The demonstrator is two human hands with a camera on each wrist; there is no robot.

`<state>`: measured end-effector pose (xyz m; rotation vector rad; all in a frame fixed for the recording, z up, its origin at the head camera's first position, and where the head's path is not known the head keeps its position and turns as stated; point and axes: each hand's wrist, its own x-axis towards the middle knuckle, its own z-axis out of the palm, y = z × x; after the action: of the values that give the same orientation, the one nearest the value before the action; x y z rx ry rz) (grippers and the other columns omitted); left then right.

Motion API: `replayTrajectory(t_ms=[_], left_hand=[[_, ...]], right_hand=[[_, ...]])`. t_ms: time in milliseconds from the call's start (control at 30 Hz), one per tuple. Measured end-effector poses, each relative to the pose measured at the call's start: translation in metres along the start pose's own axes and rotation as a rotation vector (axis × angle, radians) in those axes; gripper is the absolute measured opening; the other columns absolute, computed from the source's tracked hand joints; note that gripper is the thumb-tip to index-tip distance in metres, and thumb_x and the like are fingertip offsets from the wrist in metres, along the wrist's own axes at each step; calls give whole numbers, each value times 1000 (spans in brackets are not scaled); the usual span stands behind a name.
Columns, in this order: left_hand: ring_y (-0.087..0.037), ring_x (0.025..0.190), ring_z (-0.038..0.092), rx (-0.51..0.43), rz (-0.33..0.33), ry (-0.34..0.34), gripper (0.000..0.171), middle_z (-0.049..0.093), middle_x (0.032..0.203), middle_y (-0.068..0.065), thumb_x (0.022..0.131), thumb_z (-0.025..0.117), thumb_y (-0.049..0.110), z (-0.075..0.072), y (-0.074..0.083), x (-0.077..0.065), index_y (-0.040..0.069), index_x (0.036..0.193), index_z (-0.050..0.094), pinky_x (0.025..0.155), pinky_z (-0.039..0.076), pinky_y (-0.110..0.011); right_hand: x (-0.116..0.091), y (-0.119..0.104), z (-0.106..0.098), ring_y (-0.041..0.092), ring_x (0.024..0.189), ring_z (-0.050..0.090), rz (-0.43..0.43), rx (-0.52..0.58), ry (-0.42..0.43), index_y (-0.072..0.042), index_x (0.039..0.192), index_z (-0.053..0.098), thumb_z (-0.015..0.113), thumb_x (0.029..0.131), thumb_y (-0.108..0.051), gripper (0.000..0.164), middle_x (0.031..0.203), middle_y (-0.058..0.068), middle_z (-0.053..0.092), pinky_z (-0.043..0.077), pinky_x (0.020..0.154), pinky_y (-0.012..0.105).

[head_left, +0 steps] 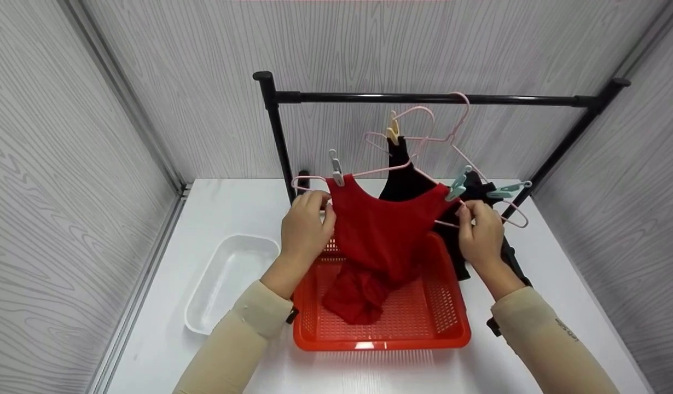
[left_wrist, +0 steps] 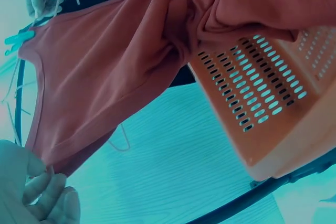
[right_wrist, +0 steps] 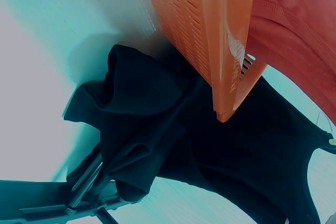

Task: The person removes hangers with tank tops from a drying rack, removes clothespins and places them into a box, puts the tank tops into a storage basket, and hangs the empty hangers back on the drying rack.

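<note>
A red sleeveless top (head_left: 388, 230) hangs from a pink clothes hanger (head_left: 380, 170) in the head view, its lower part bunched inside the red basket. A grey clothespin (head_left: 337, 168) clips its left strap; a teal clothespin (head_left: 458, 184) clips the right. My left hand (head_left: 308, 224) pinches the hanger's left end beside the strap, fingertips partly hidden. At the other end, my right hand (head_left: 480, 232) pinches the hanger between thumb and fingers. Behind it, a black sleeveless garment (right_wrist: 241, 145) hangs on another pink hanger hooked over the rail.
The black rack's rail (head_left: 369, 98) spans the back. Below the top stands the perforated red basket (head_left: 380, 345). To its left lies a white tray (head_left: 191, 323). A yellow clothespin (head_left: 393, 128) and a second teal clothespin (head_left: 509, 189) clip the black garment. Grey walls enclose the table.
</note>
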<state>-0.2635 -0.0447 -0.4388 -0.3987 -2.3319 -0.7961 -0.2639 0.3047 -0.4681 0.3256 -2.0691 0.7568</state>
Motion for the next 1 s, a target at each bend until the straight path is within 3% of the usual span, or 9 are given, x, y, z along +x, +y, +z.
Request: replayTrajectory(t_ms=[233, 633, 800, 1000], left_hand=[[-24, 94, 63, -20, 45, 110, 14, 67, 98, -7, 93, 58, 13, -7, 0, 8, 7, 103, 67, 81, 54, -35], [-27, 108, 57, -40, 86, 168, 28, 63, 114, -9, 93, 60, 21, -15, 2, 20, 6, 116, 62, 95, 46, -40], [-27, 117, 54, -42, 82, 139, 38, 62, 122, -9, 93, 59, 29, -18, 2, 24, 6, 124, 60, 101, 43, -41], [-27, 126, 51, -104, 64, 7, 52, 59, 133, -11, 97, 54, 38, -18, 1, 28, 3, 135, 55, 108, 38, -42]], right_hand=[[-1, -2, -1, 33, 73, 57, -8, 0, -11, 1, 84, 63, 56, 96, -8, 16, 76, 15, 63, 37, 69, 48], [-3, -1, 0, 34, 71, 56, -15, 4, 4, 0, 83, 63, 56, 95, -10, 17, 76, 15, 62, 39, 72, 50], [-4, -1, 0, 35, 70, 55, -26, -4, 2, 0, 83, 62, 56, 94, -10, 16, 74, 14, 62, 38, 72, 51], [-5, -1, 0, 35, 70, 55, -42, 1, 0, 0, 83, 62, 57, 94, -8, 15, 74, 14, 62, 38, 72, 51]])
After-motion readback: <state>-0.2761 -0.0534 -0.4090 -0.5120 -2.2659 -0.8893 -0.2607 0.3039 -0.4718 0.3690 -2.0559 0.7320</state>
